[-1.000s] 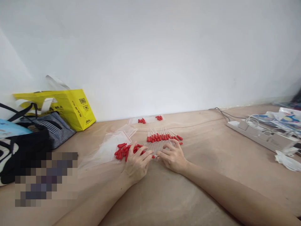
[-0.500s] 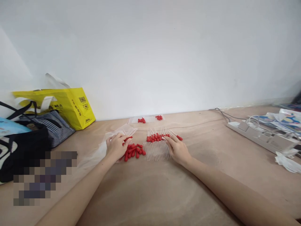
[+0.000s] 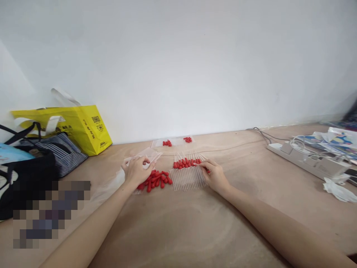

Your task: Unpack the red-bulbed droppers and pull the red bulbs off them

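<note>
My left hand point(image 3: 137, 171) hovers palm down at the upper left edge of a pile of red rubber bulbs point(image 3: 158, 178). Its fingers are bent and apart, with no bulb visible between them. In my right hand point(image 3: 216, 175), thumb and fingers pinch a thin clear glass tube point(image 3: 196, 164), whose end points left. Beside that hand lies a row of bare glass tubes point(image 3: 185, 179). Just behind them, droppers with red bulbs point(image 3: 184, 163) lie side by side, tips away from me. My right hand hides part of both rows.
Clear plastic bags point(image 3: 147, 153) lie behind my left hand. A bag with red-bulbed droppers point(image 3: 175, 141) rests near the wall. A yellow bag point(image 3: 92, 130) and striped pouch point(image 3: 68, 154) stand left. A power strip point(image 3: 290, 156) and crumpled tissue point(image 3: 338, 190) are right.
The red bulb in my left hand's fingers no longer shows there, and that hand has shifted slightly left. My right hand has moved a little right, covering the outermost red-bulbed dropper.
</note>
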Tool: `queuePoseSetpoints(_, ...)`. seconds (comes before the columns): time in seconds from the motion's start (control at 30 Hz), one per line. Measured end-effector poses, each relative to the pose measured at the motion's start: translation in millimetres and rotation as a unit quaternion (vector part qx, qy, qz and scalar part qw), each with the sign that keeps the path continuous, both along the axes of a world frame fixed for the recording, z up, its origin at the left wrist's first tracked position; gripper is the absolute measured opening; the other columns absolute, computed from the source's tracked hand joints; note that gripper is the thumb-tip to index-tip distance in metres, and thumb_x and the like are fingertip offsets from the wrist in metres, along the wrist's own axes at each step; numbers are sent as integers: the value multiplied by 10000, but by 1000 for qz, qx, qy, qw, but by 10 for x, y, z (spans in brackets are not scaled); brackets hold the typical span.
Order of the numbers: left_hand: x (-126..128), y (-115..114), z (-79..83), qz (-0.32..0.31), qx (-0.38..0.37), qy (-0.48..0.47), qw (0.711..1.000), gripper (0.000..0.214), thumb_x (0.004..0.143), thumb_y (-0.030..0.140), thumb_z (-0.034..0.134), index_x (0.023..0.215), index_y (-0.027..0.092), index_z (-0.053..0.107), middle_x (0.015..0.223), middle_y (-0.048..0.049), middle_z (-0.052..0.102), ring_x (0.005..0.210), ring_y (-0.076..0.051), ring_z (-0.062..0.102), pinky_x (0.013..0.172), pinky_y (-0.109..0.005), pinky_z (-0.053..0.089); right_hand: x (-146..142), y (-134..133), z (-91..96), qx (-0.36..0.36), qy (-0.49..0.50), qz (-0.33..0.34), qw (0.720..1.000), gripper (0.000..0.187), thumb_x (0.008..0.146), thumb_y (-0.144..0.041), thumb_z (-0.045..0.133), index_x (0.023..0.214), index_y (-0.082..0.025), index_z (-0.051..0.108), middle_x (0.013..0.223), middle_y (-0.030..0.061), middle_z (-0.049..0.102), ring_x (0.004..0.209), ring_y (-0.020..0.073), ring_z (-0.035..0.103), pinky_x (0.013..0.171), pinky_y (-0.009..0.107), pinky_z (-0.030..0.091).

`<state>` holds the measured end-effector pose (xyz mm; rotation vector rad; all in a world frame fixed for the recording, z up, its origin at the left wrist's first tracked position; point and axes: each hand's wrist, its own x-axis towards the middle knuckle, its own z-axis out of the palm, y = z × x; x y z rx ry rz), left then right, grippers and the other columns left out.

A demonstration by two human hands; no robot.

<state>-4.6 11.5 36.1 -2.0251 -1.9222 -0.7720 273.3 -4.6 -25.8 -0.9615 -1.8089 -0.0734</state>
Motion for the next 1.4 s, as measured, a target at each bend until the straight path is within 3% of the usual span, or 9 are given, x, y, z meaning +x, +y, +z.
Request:
queuePoseSetpoints(0.07, 106, -187, -58, -50, 79, 27, 995, 229, 747, 417, 481, 704, 209, 566, 733, -24, 634, 811, -222, 553, 850, -466, 259, -22, 8, -30, 12, -19, 8, 1000, 216, 783, -104, 409, 850, -176, 601, 830, 58, 600, 769, 146, 584, 696, 262, 487)
queuePoseSetpoints(0.2, 310, -533, -216, -195, 132, 76, 969, 169, 770, 332, 489, 692, 209, 575, 730, -9, 632, 773, -191, 556, 877, -450, 244, -79, 19, -84, 24, -116, -18, 993, 277, 780, -56, 376, 870, -158, 618, 834, 78, 585, 748, 147, 569, 665, 256, 481)
queuePoseSetpoints(0.33, 374, -635, -290, -261, 166, 91, 947, 142, 763, 272, 503, 669, 214, 591, 715, -6, 631, 760, -174, 556, 900, -440, 242, -136, 15, -111, 21, -190, -63, 980, 269, 767, -22, 385, 784, -162, 614, 776, 65, 571, 730, 151, 546, 632, 244, 453)
queuePoseSetpoints(0.53, 366, -603, -280, -268, 147, 66, 950, 151, 765, 226, 499, 641, 215, 584, 714, 3, 633, 754, -169, 549, 921, -468, 214, -200, -38, -106, -6, -212, -52, 976, 195, 756, -74, 437, 630, -154, 563, 705, 54, 561, 701, 148, 517, 660, 251, 419)
queuePoseSetpoints(0.7, 374, -615, -275, -269, 144, 73, 949, 154, 765, 230, 502, 639, 218, 589, 715, 2, 636, 761, -175, 548, 905, -464, 230, -207, -133, -30, -21, -210, -65, 975, 210, 778, -275, 503, 625, -159, 588, 705, 57, 591, 762, 175, 514, 727, 311, 370)
queuePoseSetpoints(0.87, 365, -603, -285, -271, 145, 75, 949, 156, 767, 225, 497, 644, 220, 592, 720, 2, 638, 765, -174, 550, 906, -463, 231, 11, 5, 82, -44, -165, -205, 964, 209, 796, -269, 472, 681, -199, 631, 754, 60, 625, 780, 202, 517, 716, 359, 329)
queuePoseSetpoints(1.0, 369, -587, -301, -273, 140, 75, 949, 159, 771, 233, 495, 646, 220, 592, 723, 1, 635, 772, -176, 548, 908, -470, 224, 325, 242, 111, -183, -88, -328, 923, 206, 734, -344, 524, 747, -185, 653, 818, 120, 628, 836, 272, 528, 695, 397, 353)
queuePoseSetpoints(1.17, 371, -570, -315, -272, 129, 70, 951, 182, 787, 250, 481, 644, 216, 587, 741, -1, 635, 795, -183, 543, 908, -470, 214, 495, 372, 93, -373, -65, -272, 885, 319, 689, -487, 525, 684, -200, 665, 792, 103, 642, 808, 267, 566, 683, 370, 387)
queuePoseSetpoints(1.4, 377, -571, -330, -254, 116, 60, 958, 164, 783, 253, 496, 674, 229, 616, 792, -4, 634, 797, -182, 535, 822, -416, 282, 366, 321, 157, -376, -40, -245, 893, 352, 784, -402, 422, 682, -163, 660, 710, 87, 639, 727, 213, 586, 635, 287, 394)
